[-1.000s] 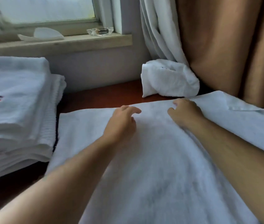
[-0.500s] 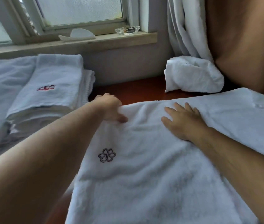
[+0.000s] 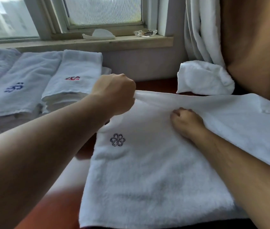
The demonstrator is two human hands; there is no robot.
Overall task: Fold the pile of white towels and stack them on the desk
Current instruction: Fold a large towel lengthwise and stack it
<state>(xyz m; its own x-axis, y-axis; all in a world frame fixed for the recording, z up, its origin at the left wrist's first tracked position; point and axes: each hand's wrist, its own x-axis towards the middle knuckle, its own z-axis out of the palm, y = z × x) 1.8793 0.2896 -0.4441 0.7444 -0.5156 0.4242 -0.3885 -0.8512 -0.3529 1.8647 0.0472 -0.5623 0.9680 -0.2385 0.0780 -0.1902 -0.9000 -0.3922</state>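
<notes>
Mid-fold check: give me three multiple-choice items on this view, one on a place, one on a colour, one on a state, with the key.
1. Where does the glass dish stand?
A. on the desk
B. on the windowsill
C. on a folded stack

2. What colour is the emblem on the folded towel nearest the left hand?
A. red
B. green
C. yellow

3. What is the left hand doing with the towel being folded?
A. lying flat on it
B. hanging clear of it
C. gripping its raised edge

Key:
1 B, the dish sits on the sill.
2 A, red stitching shows on its top face.
3 C, the fingers are curled round the edge, which is lifted above the rest of the towel.
</notes>
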